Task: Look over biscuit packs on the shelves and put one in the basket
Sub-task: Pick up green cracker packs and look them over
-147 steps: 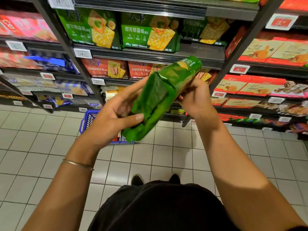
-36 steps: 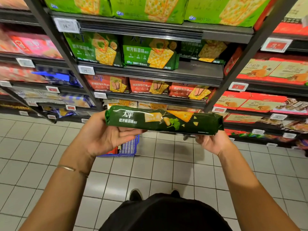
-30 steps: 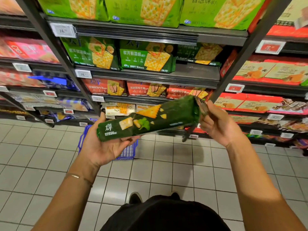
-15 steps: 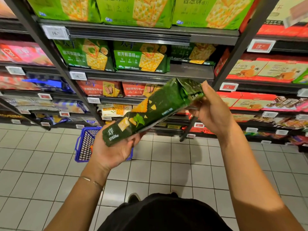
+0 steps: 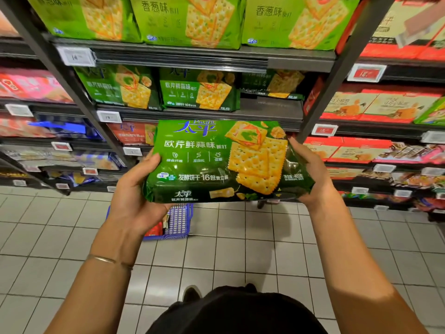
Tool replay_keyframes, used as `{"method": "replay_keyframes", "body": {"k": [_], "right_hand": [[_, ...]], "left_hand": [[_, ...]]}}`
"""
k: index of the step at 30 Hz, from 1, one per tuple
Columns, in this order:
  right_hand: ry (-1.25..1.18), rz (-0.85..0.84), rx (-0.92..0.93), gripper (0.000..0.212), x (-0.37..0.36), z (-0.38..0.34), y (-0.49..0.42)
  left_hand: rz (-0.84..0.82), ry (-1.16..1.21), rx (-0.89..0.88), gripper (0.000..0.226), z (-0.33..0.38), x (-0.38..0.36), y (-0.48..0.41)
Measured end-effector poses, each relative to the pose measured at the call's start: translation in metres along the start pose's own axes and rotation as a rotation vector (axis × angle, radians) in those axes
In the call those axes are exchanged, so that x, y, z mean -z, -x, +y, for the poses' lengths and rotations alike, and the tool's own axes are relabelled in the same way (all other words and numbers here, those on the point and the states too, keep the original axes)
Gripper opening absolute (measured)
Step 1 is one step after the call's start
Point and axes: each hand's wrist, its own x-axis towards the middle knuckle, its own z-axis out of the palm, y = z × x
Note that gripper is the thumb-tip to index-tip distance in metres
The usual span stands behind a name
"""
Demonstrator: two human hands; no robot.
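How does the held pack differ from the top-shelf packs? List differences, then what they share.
The held pack is dark green; the top-shelf packs are lighter, yellow-green. The held pack is gripped by the left hand and right hand; the top-shelf packs stand in a row. The held pack's title is white; the top-shelf packs' is dark. Both picture square crackers.
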Motion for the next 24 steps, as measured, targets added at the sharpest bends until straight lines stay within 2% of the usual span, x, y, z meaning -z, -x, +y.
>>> {"method": "replay_keyframes", "body": {"k": [3, 8, 10, 12, 14, 16, 17, 20, 22, 24], "right_hand": [[0.026, 0.015, -0.019, 0.034, 0.005, 0.002, -0.001], [0.016, -0.082, -0.023, 0.058, 0.002, 0.008, -0.005], [0.057, -0.107, -0.009, 0.054, 0.001, 0.010, -0.007], [0.119, -0.062, 0.005, 0.051, -0.002, 0.014, -0.010], [0.157, 0.013, 0.026, 0.057, -0.002, 0.019, -0.015], [0.129, 0.040, 0.017, 0.057, -0.002, 0.023, -0.017], [0.094, 0.031, -0.005, 0.054, -0.002, 0.025, -0.017], [-0.009, -0.005, -0.082, 0.042, -0.005, 0.035, -0.016], [-0.030, -0.035, -0.132, 0.041, -0.010, 0.048, -0.015], [0.056, -0.022, -0.219, 0.043, -0.017, 0.058, -0.012]], "left_hand": [[-0.029, -0.069, -0.022, 0.031, 0.002, 0.000, 0.000], [-0.020, -0.307, -0.115, 0.048, 0.005, -0.005, 0.000], [-0.011, -0.407, -0.164, 0.057, 0.006, -0.010, 0.000], [-0.021, -0.498, -0.203, 0.063, 0.005, -0.017, 0.002], [-0.063, -0.558, -0.238, 0.058, 0.005, -0.026, 0.002], [-0.179, -0.609, -0.268, 0.046, 0.005, -0.035, 0.006], [-0.238, -0.588, -0.251, 0.048, 0.003, -0.039, 0.008], [-0.326, -0.447, -0.164, 0.074, -0.004, -0.052, 0.010], [-0.302, -0.501, -0.156, 0.066, -0.011, -0.063, 0.003], [-0.216, -0.662, -0.225, 0.056, -0.019, -0.074, -0.004]]}}
